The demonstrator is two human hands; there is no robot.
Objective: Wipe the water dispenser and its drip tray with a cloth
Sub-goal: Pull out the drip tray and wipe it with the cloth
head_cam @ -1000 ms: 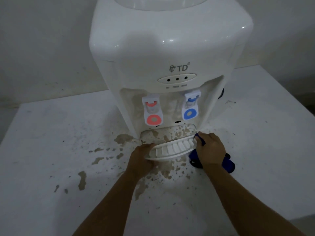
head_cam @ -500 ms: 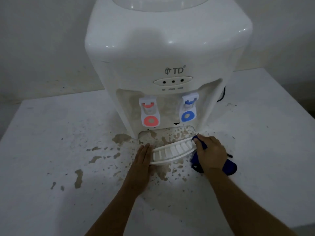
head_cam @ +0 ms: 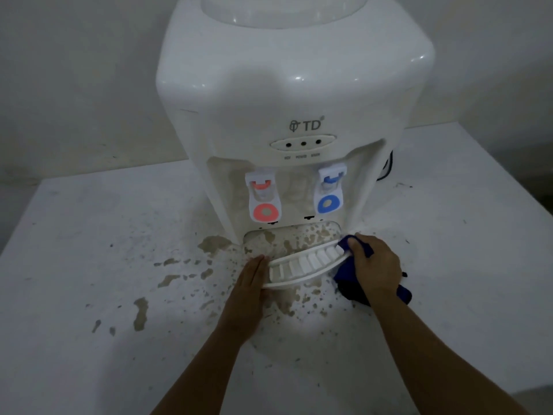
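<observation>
A white water dispenser (head_cam: 293, 94) stands on a white table (head_cam: 89, 235), with a red tap on the left and a blue tap on the right. Its white slotted drip tray (head_cam: 305, 265) is out of the slot, in front of the stained recess. My left hand (head_cam: 251, 280) lies flat with straight fingers against the tray's left end. My right hand (head_cam: 374, 265) grips a dark blue cloth (head_cam: 348, 283) at the tray's right end, and part of the cloth hangs below the hand.
Brown stains and splashes (head_cam: 209, 265) cover the table in front and to the left of the dispenser and the recess floor. A dark cable (head_cam: 389, 169) shows behind the dispenser's right side. A wall rises close behind.
My left hand went from curled under the tray's left end to flat with straight fingers against it. The tray sits a little closer to the recess. My right hand kept the cloth.
</observation>
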